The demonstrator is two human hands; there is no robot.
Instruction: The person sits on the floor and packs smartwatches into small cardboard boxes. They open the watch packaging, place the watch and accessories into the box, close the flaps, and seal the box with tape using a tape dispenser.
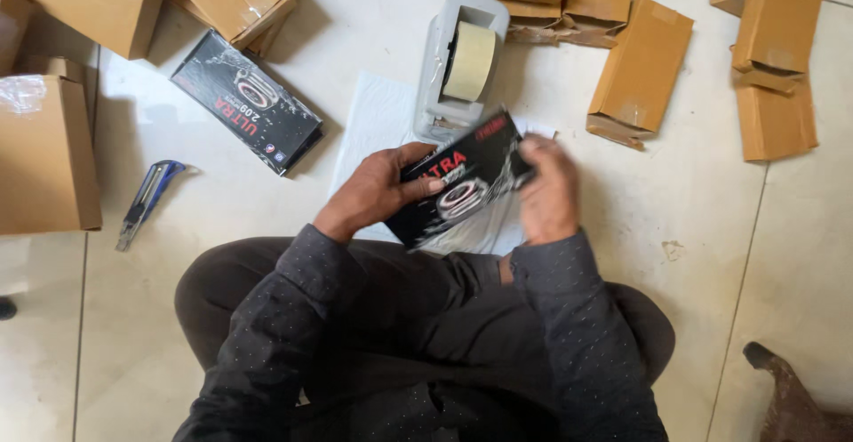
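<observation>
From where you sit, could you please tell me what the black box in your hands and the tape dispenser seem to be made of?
Black box: probably glossy printed cardboard, maybe film-wrapped, judging by its sheen and sharp edges. Tape dispenser: looks like matte grey moulded plastic, with rounded corners.

held box [464, 183]: flat, black with red and white print, sat tilted between both hands
floor box [246, 102]: same black kind, lay upper left on the tiles
cardboard boxes [640, 69]: plain brown, scattered around the top
</observation>
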